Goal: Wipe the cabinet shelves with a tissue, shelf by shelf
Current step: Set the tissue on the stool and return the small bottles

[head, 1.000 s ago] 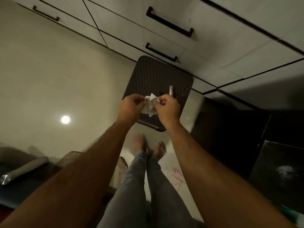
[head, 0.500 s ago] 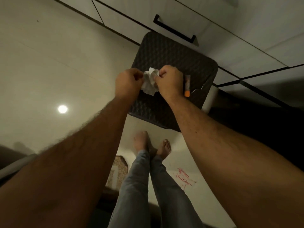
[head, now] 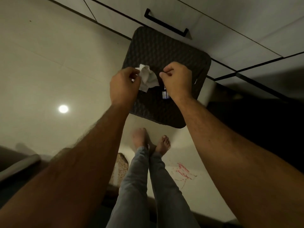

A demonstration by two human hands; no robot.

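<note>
A crumpled white tissue (head: 148, 77) hangs from my left hand (head: 125, 84), which pinches it by one edge above a dark woven stool (head: 166, 51). My right hand (head: 176, 79) is a short way to the right of the tissue, fingers curled into a loose fist, apart from the tissue. White cabinet fronts (head: 213, 25) with a black bar handle (head: 166, 23) run along the top of the view. An open dark cabinet compartment (head: 263, 122) lies at the right; its shelves are too dark to make out.
A small bottle (head: 165, 94) stands on the stool just under my right wrist. My bare feet (head: 151, 142) stand on the pale floor below the stool. Red scribbles (head: 184, 172) mark the floor at right. A grey roll (head: 18, 167) lies at lower left.
My right hand has let go of the tissue and moved off to the right; the tissue now hangs from my left hand alone. The view shifted down a little.
</note>
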